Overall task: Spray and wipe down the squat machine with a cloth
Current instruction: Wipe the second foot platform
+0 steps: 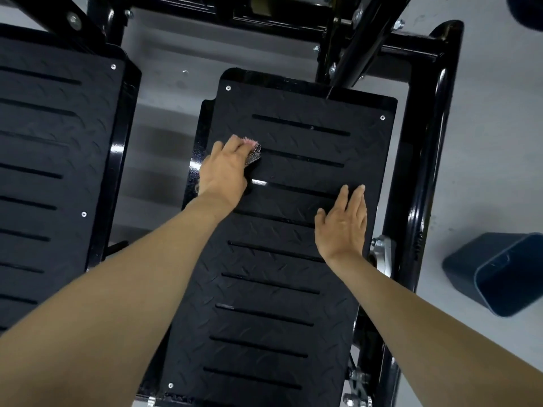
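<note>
Looking straight down on the squat machine (426, 171). Two black tread-pattern foot plates with rows of slots are in view.

- Left hand (226, 168): fingers curled over the cloth (253, 150), gripping it and pressing it on the near plate (264, 304), close to the plate's left edge in its far half.
- Cloth: mostly hidden under the hand. A pink fuzzy edge and a dark mesh patch show past the fingertips, beside one slot.
- Right hand (343, 227): holds nothing. Fingers straight and together, thumb out, palm down on the same plate near its right edge. Well apart from the left hand.
- Second plate (53, 171): to the left, separated by a gap showing pale floor (484, 142).
- Glossy black tube runs along the near plate's right side.
- Dark blue bin (505, 274): on the floor right of the tube, lying tilted.
- Spray bottle: not seen in this view.
</note>
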